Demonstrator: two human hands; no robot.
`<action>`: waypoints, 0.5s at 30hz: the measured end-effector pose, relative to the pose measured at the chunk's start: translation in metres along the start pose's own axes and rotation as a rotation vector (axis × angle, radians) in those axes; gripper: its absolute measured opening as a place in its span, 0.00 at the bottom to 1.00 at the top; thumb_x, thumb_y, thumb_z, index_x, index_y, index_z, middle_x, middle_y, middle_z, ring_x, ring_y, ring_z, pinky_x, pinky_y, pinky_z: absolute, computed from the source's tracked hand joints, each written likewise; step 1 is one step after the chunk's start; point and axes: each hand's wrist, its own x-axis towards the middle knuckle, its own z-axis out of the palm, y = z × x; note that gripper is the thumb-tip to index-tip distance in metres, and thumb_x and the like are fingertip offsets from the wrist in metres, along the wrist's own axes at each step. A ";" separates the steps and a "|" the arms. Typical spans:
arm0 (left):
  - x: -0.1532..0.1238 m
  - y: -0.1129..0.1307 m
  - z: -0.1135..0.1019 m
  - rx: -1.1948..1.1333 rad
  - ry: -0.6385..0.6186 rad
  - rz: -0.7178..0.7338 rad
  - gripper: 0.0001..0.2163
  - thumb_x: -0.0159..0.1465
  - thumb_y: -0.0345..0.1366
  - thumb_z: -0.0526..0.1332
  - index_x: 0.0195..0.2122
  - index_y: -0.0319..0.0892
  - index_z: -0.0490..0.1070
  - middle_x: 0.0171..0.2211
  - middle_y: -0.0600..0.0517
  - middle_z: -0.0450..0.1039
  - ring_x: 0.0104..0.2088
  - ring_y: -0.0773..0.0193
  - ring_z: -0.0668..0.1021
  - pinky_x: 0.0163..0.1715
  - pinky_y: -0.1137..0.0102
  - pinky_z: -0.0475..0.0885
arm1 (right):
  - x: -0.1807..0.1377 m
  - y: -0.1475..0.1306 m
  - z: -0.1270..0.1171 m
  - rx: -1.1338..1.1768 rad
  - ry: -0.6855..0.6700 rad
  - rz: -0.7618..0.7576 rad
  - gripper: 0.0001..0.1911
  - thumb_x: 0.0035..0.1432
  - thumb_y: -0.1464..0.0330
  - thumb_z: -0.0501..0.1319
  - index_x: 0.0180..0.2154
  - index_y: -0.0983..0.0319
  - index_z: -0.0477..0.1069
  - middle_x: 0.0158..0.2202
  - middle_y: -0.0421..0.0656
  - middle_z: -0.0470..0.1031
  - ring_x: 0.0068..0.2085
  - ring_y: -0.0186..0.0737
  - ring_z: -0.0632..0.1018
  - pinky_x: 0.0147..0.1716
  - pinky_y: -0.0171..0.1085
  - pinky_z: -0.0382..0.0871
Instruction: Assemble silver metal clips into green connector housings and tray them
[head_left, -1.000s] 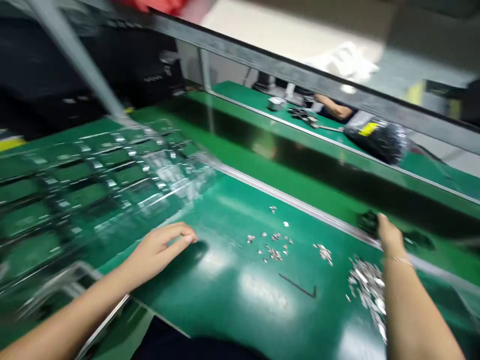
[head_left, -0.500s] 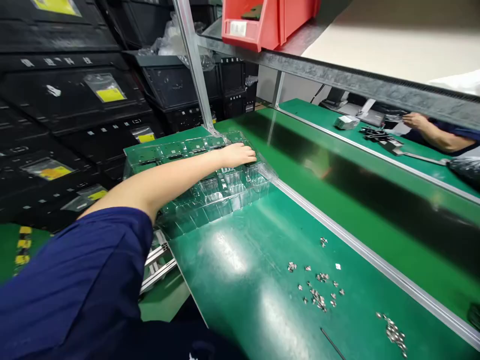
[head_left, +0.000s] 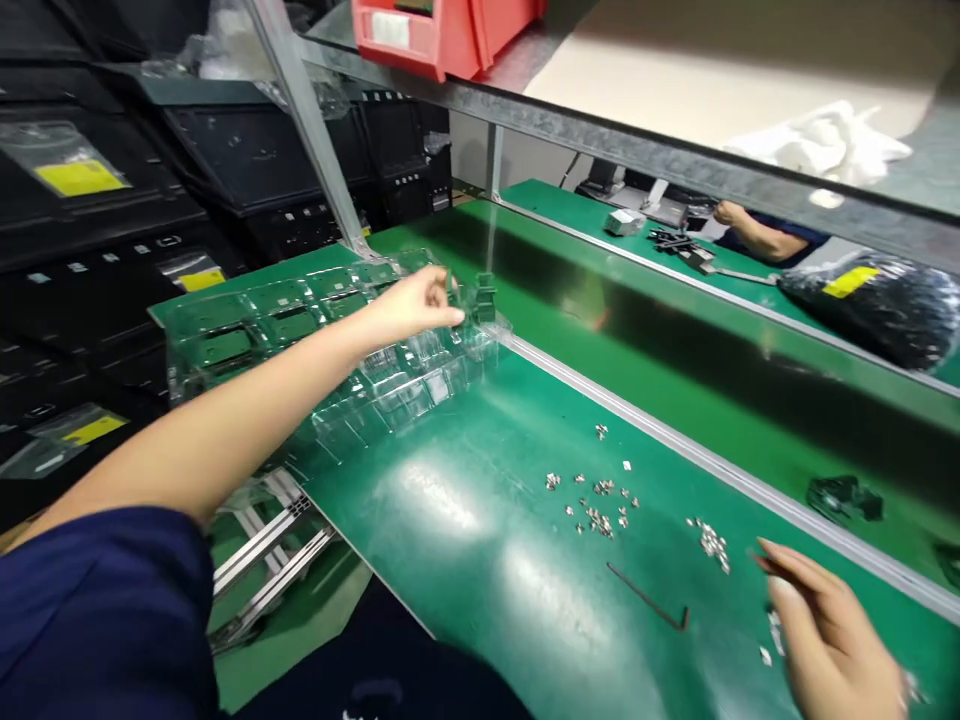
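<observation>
- One green bench (head_left: pixel 480 470) spans the ground under both hands; a pale rail (head_left: pixel 637 412) divides it from a green strip (head_left: pixel 675 395) beyond.
- Clear tray (head_left: pixel 360 425), many-pocketed, over the bench's left end.
- Left arm (head_left: pixel 262 405) reaches long and forward from a dark blue sleeve (head_left: pixel 112 610), forearm slanting across the tray.
- Left hand (head_left: pixel 409 305) at the tray's far right corner, palm side turned inward; thumb and fingers curled toward each other, gripping the dark part by its near side.
- Right hand (head_left: pixel 840 625) low at bottom right, wrist near the frame edge, pointing up and left over the bench. Thumb and forefinger bent, tips near each other; tips blurred, so cannot tell whether anything is pinched.
- Dark part (head_left: pixel 486 298): just beyond the left fingertips, near the rail's left end; well apart from the right hand.
- Black pieces (head_left: pixel 844 498) on the strip past the rail, above the right hand in view.
- Hex key (head_left: pixel 651 595) on the bench, left of the right hand, not touched.
- Metal bits: loose scatter (head_left: pixel 600 520) mid-bench, tighter heap (head_left: pixel 711 545) just left of the right fingertips, more beside the right thumb.
</observation>
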 end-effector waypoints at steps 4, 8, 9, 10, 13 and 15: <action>-0.115 0.060 0.074 -0.695 -0.393 -0.046 0.25 0.54 0.51 0.61 0.48 0.43 0.64 0.39 0.46 0.74 0.38 0.55 0.78 0.36 0.63 0.73 | -0.029 -0.065 0.051 0.286 -0.375 -0.049 0.19 0.61 0.56 0.56 0.53 0.50 0.64 0.49 0.50 0.72 0.46 0.50 0.77 0.46 0.55 0.71; -0.200 0.099 0.149 -0.415 -0.270 -0.062 0.27 0.51 0.41 0.66 0.51 0.45 0.59 0.46 0.44 0.72 0.45 0.51 0.77 0.44 0.57 0.72 | -0.048 -0.105 0.090 0.704 -0.655 0.098 0.34 0.63 0.53 0.53 0.65 0.55 0.45 0.57 0.51 0.65 0.50 0.45 0.75 0.48 0.46 0.72; -0.210 0.102 0.160 -0.327 -0.240 -0.024 0.28 0.52 0.40 0.66 0.52 0.44 0.59 0.48 0.43 0.71 0.47 0.49 0.76 0.46 0.55 0.71 | -0.052 -0.107 0.093 0.720 -0.652 0.127 0.33 0.64 0.54 0.53 0.65 0.55 0.44 0.57 0.50 0.65 0.50 0.44 0.74 0.48 0.46 0.72; -0.215 0.103 0.166 -0.264 -0.239 0.035 0.29 0.52 0.40 0.66 0.53 0.43 0.58 0.49 0.41 0.71 0.49 0.48 0.75 0.48 0.53 0.70 | -0.056 -0.106 0.093 0.692 -0.630 0.135 0.33 0.64 0.56 0.54 0.65 0.55 0.44 0.57 0.50 0.65 0.51 0.44 0.74 0.48 0.46 0.72; -0.195 0.097 0.167 -0.245 -0.374 0.233 0.29 0.55 0.38 0.62 0.57 0.42 0.55 0.44 0.45 0.73 0.44 0.54 0.77 0.45 0.59 0.72 | -0.063 -0.094 0.081 0.424 -0.607 0.015 0.37 0.59 0.63 0.60 0.65 0.55 0.45 0.60 0.50 0.60 0.56 0.49 0.69 0.52 0.51 0.69; -0.160 0.092 0.162 -0.226 -0.444 0.294 0.20 0.61 0.35 0.55 0.56 0.43 0.59 0.37 0.51 0.74 0.38 0.62 0.78 0.42 0.65 0.73 | -0.062 -0.087 0.072 0.227 -0.682 -0.134 0.40 0.56 0.67 0.62 0.65 0.57 0.46 0.59 0.52 0.62 0.57 0.52 0.67 0.54 0.54 0.66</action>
